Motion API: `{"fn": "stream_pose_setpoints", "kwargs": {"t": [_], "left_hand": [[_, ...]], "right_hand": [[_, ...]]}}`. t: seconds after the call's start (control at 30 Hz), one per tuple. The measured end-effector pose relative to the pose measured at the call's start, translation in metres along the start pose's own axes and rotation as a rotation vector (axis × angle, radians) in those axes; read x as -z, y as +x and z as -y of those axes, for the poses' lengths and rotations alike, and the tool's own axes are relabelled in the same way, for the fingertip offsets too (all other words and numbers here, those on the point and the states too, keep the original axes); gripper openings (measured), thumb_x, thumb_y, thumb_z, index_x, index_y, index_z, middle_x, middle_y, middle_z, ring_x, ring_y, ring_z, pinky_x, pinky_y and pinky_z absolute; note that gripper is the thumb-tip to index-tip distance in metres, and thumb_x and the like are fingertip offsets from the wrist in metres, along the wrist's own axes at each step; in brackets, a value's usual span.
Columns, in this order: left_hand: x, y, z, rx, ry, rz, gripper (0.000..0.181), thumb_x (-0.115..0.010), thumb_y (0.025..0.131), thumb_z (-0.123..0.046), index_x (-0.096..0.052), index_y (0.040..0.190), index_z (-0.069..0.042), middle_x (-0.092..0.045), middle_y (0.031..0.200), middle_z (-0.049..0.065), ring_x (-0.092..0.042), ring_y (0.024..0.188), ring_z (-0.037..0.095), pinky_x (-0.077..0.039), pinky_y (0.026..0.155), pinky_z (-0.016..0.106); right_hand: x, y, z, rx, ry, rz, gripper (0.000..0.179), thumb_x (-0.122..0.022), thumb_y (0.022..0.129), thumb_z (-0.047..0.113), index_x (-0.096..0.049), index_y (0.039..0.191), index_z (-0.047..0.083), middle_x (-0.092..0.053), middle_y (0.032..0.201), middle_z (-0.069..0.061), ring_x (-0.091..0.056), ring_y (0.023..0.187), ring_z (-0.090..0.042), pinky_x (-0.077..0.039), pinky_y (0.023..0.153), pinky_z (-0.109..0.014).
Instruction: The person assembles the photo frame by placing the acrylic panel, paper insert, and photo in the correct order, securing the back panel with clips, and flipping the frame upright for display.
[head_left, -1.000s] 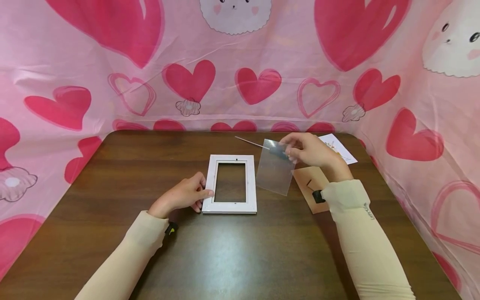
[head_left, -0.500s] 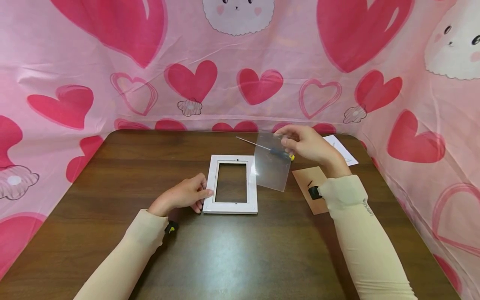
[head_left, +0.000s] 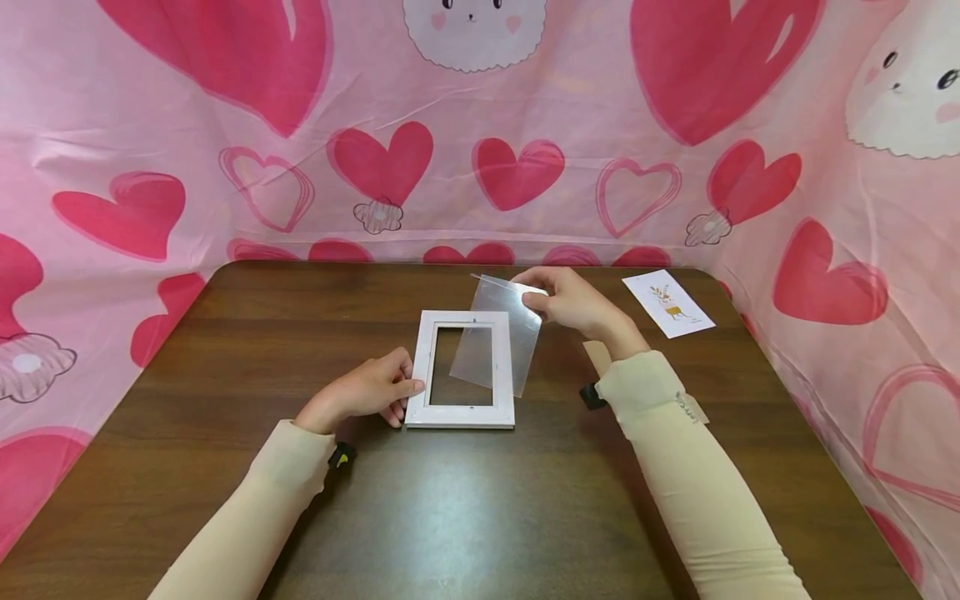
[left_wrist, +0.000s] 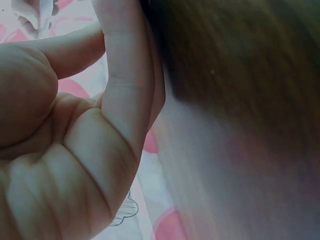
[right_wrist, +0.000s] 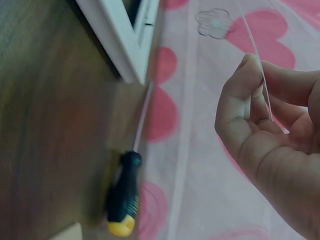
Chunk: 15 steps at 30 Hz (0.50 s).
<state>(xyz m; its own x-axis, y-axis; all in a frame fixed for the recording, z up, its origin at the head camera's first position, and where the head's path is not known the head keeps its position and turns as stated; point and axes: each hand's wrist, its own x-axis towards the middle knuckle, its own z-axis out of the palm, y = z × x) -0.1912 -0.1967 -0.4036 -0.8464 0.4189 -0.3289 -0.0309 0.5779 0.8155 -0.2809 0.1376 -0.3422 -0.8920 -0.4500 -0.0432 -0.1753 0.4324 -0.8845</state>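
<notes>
My left hand [head_left: 367, 387] holds the left side of a white picture frame [head_left: 459, 416], thumb on top of its border. The frame lies on the table with its opening showing. My right hand [head_left: 566, 302] pinches the upper edge of a clear plastic sheet [head_left: 527, 333] between thumb and fingers. Tilted, the sheet overlaps the frame's right side and part of its opening in the head view. In the right wrist view the sheet appears edge-on. A screwdriver [right_wrist: 125, 190] with a dark and yellow handle lies beyond the frame, mostly hidden by the sheet and hand in the head view.
A white card [head_left: 667, 304] with a printed plant drawing lies at the back right of the brown wooden table [head_left: 300, 333]. Under my right forearm, a brown backing board [head_left: 597, 356] is mostly covered. Pink heart-patterned cloth [head_left: 300, 208] surrounds the table.
My right hand has moved left with the clear sheet, from beside the frame to over its right part. The card is now uncovered. My left hand and the frame stay put.
</notes>
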Motion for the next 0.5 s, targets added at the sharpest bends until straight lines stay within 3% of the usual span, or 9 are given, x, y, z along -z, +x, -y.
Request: {"fn": "stream_pose_setpoints", "kwargs": {"t": [0.33, 0.5], "left_hand": [[0.0, 0.001, 0.0, -0.003, -0.003, 0.014, 0.023, -0.066, 0.107, -0.015, -0.047, 0.106, -0.002, -0.059, 0.081, 0.015, -0.061, 0.066, 0.021, -0.064, 0.062, 0.036], [0.0, 0.001, 0.001, -0.002, -0.002, 0.015, 0.024, -0.066, 0.106, -0.015, -0.047, 0.106, -0.002, -0.06, 0.081, 0.015, -0.061, 0.066, 0.021, -0.064, 0.062, 0.035]], "right_hand": [[-0.026, 0.016, -0.011, -0.02, 0.073, -0.014, 0.034, -0.06, 0.106, 0.002, -0.064, 0.14, -0.001, -0.067, 0.116, -0.024, -0.062, 0.088, -0.024, -0.058, 0.076, -0.029], [-0.037, 0.022, -0.014, -0.035, 0.05, -0.011, 0.033, -0.061, 0.107, 0.004, -0.067, 0.139, 0.003, -0.064, 0.104, -0.018, -0.057, 0.084, -0.024, -0.055, 0.076, -0.032]]}}
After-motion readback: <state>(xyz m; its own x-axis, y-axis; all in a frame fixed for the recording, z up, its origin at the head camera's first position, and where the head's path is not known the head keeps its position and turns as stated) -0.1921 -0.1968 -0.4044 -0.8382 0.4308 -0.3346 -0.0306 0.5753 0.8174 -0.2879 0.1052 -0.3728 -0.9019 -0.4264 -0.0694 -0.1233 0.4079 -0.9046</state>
